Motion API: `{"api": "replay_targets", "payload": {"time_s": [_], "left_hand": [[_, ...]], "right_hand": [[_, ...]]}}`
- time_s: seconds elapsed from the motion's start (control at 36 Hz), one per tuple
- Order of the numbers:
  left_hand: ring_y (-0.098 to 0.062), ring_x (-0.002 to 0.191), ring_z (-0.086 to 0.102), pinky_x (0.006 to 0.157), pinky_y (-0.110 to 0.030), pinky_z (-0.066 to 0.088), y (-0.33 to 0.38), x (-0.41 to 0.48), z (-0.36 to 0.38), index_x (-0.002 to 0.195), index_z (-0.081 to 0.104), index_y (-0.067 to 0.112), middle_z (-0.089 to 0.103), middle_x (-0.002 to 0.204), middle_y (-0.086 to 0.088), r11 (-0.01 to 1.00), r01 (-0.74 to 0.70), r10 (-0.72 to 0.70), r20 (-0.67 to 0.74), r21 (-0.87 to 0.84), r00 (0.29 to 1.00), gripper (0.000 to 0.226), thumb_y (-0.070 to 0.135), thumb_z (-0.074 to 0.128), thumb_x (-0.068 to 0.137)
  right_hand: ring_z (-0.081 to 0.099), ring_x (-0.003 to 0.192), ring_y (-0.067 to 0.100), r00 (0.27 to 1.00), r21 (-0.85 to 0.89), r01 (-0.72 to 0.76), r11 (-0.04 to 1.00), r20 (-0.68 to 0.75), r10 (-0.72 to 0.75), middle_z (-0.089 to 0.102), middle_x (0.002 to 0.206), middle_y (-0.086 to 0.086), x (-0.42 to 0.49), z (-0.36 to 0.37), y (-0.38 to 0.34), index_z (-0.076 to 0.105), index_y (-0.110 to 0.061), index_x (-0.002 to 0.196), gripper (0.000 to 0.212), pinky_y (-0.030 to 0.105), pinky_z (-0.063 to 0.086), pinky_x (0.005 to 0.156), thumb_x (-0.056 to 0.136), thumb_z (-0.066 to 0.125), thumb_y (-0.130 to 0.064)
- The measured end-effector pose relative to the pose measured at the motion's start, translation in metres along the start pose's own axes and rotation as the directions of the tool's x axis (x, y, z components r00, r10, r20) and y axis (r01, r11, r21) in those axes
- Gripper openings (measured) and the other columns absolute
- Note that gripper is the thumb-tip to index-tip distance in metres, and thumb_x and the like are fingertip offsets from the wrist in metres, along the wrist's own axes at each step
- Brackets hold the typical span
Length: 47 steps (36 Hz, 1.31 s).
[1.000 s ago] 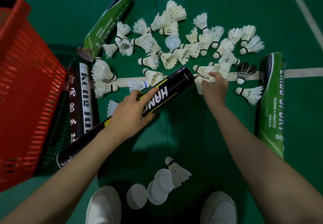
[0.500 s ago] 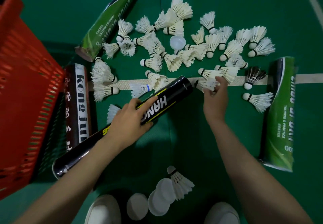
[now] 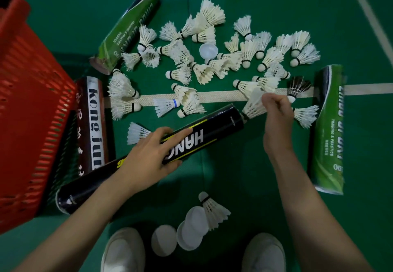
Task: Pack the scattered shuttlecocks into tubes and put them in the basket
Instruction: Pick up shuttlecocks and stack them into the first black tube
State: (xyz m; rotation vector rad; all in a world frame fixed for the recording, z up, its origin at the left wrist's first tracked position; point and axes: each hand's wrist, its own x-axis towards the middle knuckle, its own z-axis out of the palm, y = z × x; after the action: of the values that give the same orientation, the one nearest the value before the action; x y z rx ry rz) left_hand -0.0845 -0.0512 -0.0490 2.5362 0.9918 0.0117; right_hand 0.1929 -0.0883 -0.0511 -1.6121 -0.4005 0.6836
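The person bends over the green floor (image 3: pixel 244 165), both bare arms reaching down and forward. The left hand (image 3: pixel 148 157) sits over the middle of the black tube (image 3: pixel 212 132). Its fingers curl over the top and its thumb is under the near side, gripping the tube. The tube lies slanted, with its open end pointing up and to the right. The right hand (image 3: pixel 276 118) is bent at the wrist with its knuckles up. Its fingertips pinch the feathers of one shuttlecock (image 3: pixel 253 107). The cork end of that shuttlecock is right at the mouth of the black tube. Many more shuttlecocks lie in a pile (image 3: pixel 212 63) on the floor just past the hands. The red basket (image 3: pixel 32 101) stands at the left, with a brown tube (image 3: pixel 93 123) beside it. One green tube (image 3: pixel 129 27) lies past the pile, and another (image 3: pixel 327 129) lies to the right of the right arm. White lids (image 3: pixel 191 229) lie between two white shoes (image 3: pixel 123 250).
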Motion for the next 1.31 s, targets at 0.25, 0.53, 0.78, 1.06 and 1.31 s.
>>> {"api": "replay_targets", "payload": {"time_s": [0.25,0.53,0.78,1.06,1.31], "left_hand": [[-0.026,0.101,0.055,0.076,-0.035,0.05,0.012,-0.012,-0.009,0.147,0.026,0.034,0.047,0.125,-0.007,0.999,-0.035,0.034,-0.032,-0.031,0.999,0.079,0.036,0.07,0.081],[-0.028,0.105,0.055,0.082,-0.041,0.052,0.011,-0.028,-0.005,0.147,0.021,0.042,0.047,0.126,-0.006,0.996,-0.084,0.084,-0.009,0.02,0.996,0.078,0.043,0.062,0.081],[-0.026,0.099,0.057,0.072,-0.038,0.051,0.008,-0.047,0.001,0.146,0.024,0.04,0.046,0.127,-0.003,1.0,-0.011,0.011,-0.004,0.001,1.0,0.082,0.039,0.071,0.078],[-0.036,0.102,0.054,0.079,-0.044,0.048,0.0,-0.059,0.02,0.147,0.024,0.038,0.047,0.124,-0.013,0.989,0.137,-0.14,0.053,0.064,0.989,0.081,0.036,0.07,0.08],[-0.037,0.112,0.049,0.086,-0.046,0.045,-0.001,-0.059,0.027,0.148,0.018,0.04,0.042,0.129,-0.014,0.976,0.196,-0.203,0.073,0.093,0.976,0.08,0.038,0.066,0.084]], "right_hand": [[0.052,0.113,0.008,0.978,-0.083,0.01,0.996,0.211,0.007,0.057,0.12,-0.007,-0.018,-0.006,-0.009,0.057,-0.021,0.101,0.014,0.026,0.041,0.092,0.087,0.056,-0.024],[0.047,0.113,-0.002,0.898,-0.307,-0.041,0.951,0.406,0.17,0.051,0.138,-0.007,-0.038,-0.013,-0.017,0.057,-0.033,0.128,0.059,0.023,0.031,0.097,0.098,0.011,-0.055],[0.03,0.137,0.005,0.774,-0.237,-0.17,0.957,0.569,0.278,0.037,0.149,-0.014,-0.074,0.004,0.009,0.039,-0.037,0.141,0.073,0.04,0.014,0.119,0.08,0.019,-0.071],[0.056,0.106,0.017,0.802,-0.493,-0.331,0.805,0.303,0.515,0.055,0.121,0.003,-0.089,-0.008,0.056,0.048,-0.018,0.117,0.032,0.043,0.047,0.097,0.097,0.044,-0.043],[0.05,0.086,0.02,0.522,-0.829,0.383,0.408,0.559,0.644,0.05,0.095,0.002,-0.118,-0.012,0.073,0.047,-0.012,0.104,0.053,0.03,0.038,0.063,0.077,0.07,-0.051]]}}
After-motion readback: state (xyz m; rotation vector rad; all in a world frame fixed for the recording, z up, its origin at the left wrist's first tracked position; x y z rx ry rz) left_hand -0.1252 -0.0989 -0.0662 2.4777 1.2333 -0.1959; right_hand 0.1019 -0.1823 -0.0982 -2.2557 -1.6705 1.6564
